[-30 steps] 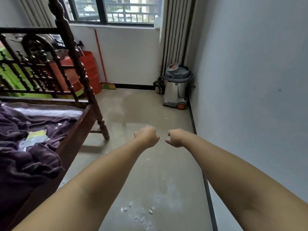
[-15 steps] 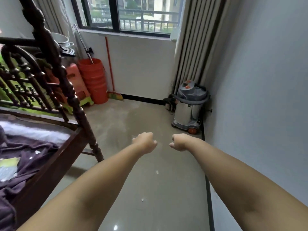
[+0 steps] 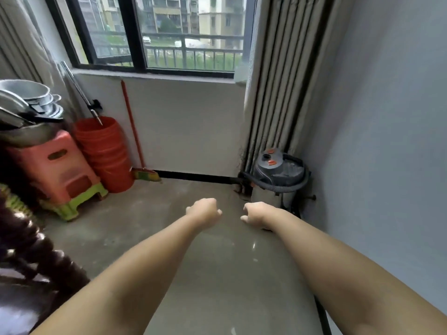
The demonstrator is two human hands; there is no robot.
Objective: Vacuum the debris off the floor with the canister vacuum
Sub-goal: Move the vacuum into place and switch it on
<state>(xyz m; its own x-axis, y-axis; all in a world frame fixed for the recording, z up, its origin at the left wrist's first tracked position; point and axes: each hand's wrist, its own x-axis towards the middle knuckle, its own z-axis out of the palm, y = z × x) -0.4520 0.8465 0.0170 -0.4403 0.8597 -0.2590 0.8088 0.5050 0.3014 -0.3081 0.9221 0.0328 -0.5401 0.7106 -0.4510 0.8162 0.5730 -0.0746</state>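
Observation:
The canister vacuum [image 3: 278, 171], steel with a grey lid and orange buttons, stands in the far right corner against the curtain. Its grey hose [image 3: 275, 187] loops around the body. Both my arms stretch forward over the concrete floor [image 3: 169, 238]. My left hand [image 3: 204, 212] and my right hand [image 3: 257, 215] are curled into fists and hold nothing. The right hand is just in front of the vacuum's base, short of touching it. A few pale specks [image 3: 255, 259] lie on the floor near the hands.
Stacked orange buckets [image 3: 106, 153] and a pink stool [image 3: 55, 165] with metal pots [image 3: 26, 100] on top stand at the back left. A broom [image 3: 145, 174] leans under the window. A dark wooden bed post [image 3: 36, 250] is at left, a grey wall [image 3: 387, 165] at right.
The view has moved forward and up toward the window; the vacuum is nearer. The debris patch and the bed's purple blanket have dropped out of view. Both fists stay curled.

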